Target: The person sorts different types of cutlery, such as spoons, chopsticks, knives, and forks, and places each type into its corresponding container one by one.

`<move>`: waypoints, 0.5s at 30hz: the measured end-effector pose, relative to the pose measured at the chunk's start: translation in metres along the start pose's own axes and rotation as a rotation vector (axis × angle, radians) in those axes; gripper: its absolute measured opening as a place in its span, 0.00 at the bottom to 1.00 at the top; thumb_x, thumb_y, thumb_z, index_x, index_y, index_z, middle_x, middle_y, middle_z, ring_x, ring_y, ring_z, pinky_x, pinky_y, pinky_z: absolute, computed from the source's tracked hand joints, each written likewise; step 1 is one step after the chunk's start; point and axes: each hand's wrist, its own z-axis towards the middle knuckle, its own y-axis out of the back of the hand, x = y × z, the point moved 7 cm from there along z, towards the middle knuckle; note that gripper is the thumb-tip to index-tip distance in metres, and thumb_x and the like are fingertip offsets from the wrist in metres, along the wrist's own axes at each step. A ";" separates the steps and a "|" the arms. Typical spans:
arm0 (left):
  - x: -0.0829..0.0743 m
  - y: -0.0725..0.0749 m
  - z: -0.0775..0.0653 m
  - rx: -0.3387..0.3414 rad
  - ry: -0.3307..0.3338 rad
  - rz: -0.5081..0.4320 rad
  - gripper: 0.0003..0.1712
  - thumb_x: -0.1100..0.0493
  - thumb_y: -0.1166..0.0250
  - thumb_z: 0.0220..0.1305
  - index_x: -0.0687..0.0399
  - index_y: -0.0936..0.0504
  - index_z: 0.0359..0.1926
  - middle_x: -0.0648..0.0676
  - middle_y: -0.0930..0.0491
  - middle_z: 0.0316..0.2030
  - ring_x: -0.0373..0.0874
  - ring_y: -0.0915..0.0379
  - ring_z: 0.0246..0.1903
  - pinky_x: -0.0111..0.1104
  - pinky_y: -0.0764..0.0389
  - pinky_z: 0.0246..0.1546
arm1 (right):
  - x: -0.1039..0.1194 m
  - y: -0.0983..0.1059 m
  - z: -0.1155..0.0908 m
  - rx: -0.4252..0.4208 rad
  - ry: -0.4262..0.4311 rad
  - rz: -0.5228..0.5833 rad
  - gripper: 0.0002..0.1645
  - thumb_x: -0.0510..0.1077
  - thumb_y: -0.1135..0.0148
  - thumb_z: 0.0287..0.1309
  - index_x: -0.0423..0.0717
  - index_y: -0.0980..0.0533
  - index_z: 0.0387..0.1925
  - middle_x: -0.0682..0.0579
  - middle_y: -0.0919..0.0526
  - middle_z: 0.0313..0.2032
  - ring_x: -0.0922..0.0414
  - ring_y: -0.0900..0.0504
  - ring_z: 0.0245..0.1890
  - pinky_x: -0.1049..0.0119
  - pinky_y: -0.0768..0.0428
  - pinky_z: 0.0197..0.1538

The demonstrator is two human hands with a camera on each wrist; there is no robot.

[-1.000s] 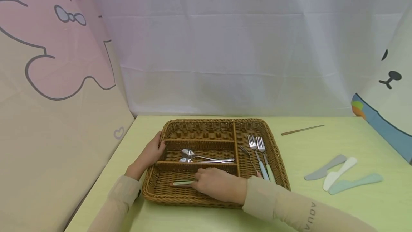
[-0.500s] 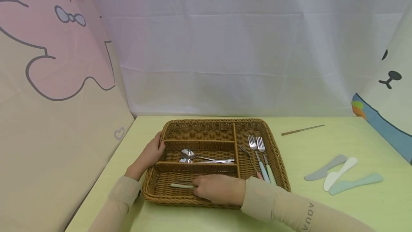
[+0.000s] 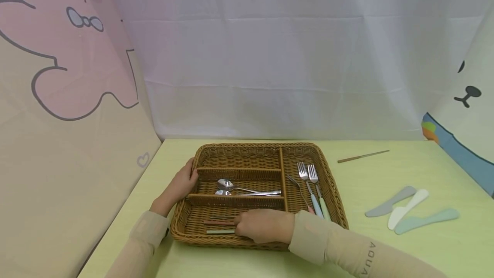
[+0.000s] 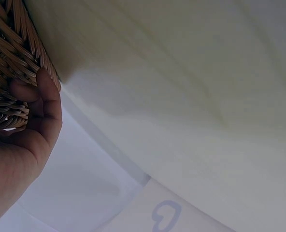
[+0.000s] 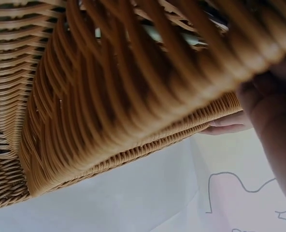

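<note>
A brown wicker cutlery basket (image 3: 239, 145) with compartments stands on the table. My left hand (image 3: 180, 185) grips its left rim, and the left wrist view shows the curled fingers (image 4: 49, 96) against the woven wall. Inside the front compartment, my right hand (image 3: 264, 225) holds chopsticks, its fingertips hidden from the head camera. A red-brown chopstick (image 3: 218, 223) and a pale green chopstick (image 3: 220, 232) stick out to its left, side by side. Behind them lies a thin metal stick (image 3: 221, 217). In the right wrist view the basket wall mostly covers the hand (image 5: 278, 116).
Spoons (image 3: 225, 185) lie in the middle compartment and several forks (image 3: 313, 173) in the right one. Right of the basket rest a lone chopstick (image 3: 360, 156) and a grey knife (image 3: 390, 203), a white knife (image 3: 407, 209) and a mint knife (image 3: 426, 220). Cloth (image 3: 270, 76) hangs behind.
The green chopstick has come toward the front wall and apart from the red-brown one, which shows again behind it. My right hand has shifted slightly; the left stays on the rim.
</note>
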 end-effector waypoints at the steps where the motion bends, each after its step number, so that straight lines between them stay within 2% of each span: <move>1: 0.000 0.000 0.000 0.000 0.003 -0.006 0.32 0.58 0.60 0.70 0.70 0.56 0.68 0.75 0.43 0.63 0.66 0.43 0.60 0.59 0.35 0.57 | 0.000 0.000 0.000 -0.006 0.004 -0.007 0.12 0.37 0.38 0.51 0.55 0.19 0.36 0.60 0.18 0.39 0.69 0.23 0.31 0.81 0.22 0.36; 8: 0.000 0.000 0.000 0.001 -0.006 -0.001 0.31 0.59 0.60 0.70 0.71 0.57 0.67 0.75 0.43 0.63 0.66 0.44 0.60 0.59 0.35 0.57 | -0.006 0.006 -0.004 -0.068 -0.019 -0.063 0.18 0.36 0.36 0.48 0.56 0.20 0.42 0.61 0.17 0.40 0.67 0.22 0.36 0.78 0.21 0.38; 11: 0.000 0.000 0.000 -0.002 -0.007 -0.004 0.31 0.60 0.60 0.70 0.71 0.57 0.67 0.75 0.44 0.63 0.66 0.44 0.60 0.59 0.35 0.57 | -0.012 0.011 -0.006 -0.079 -0.047 -0.092 0.17 0.36 0.36 0.49 0.57 0.20 0.41 0.61 0.18 0.38 0.66 0.22 0.35 0.75 0.20 0.39; 15: 0.000 0.000 0.001 -0.006 -0.008 0.000 0.31 0.60 0.60 0.70 0.71 0.56 0.67 0.75 0.43 0.63 0.66 0.43 0.59 0.59 0.35 0.57 | -0.023 0.019 -0.011 -0.124 -0.087 -0.108 0.12 0.37 0.38 0.50 0.56 0.20 0.37 0.61 0.19 0.32 0.65 0.24 0.31 0.74 0.21 0.33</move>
